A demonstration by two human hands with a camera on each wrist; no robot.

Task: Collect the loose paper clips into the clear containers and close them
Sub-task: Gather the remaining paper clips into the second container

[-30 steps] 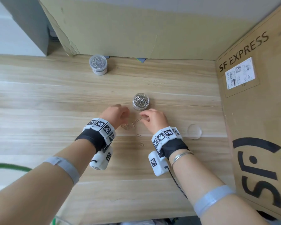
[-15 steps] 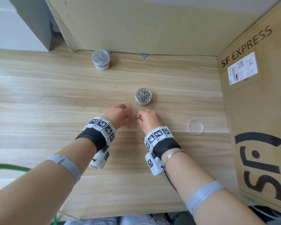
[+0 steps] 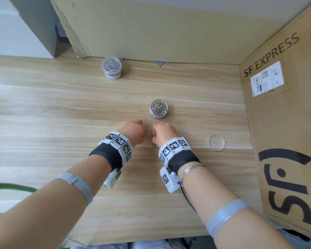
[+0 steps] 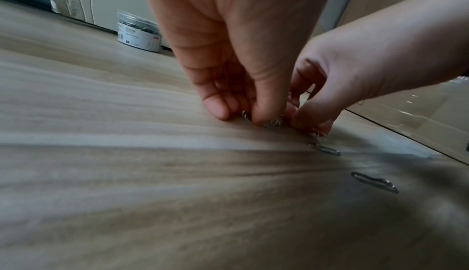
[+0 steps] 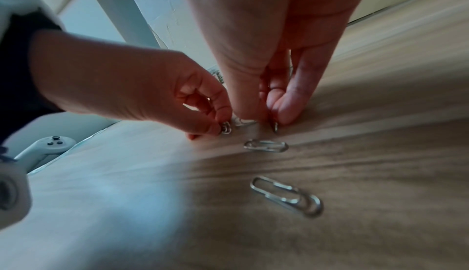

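Pinching with both hands, my left hand and right hand meet fingertip to fingertip on the table, each nipping clips from one small cluster. Two more clips lie nearer me, and the open jar waits just beyond my knuckles for a short drop, its lid parked to the right.

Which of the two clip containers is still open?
The near container, just beyond both hands: its top is open, clips showing, and its clear lid lies on the table to the right. The far container by the cardboard wall is capped.
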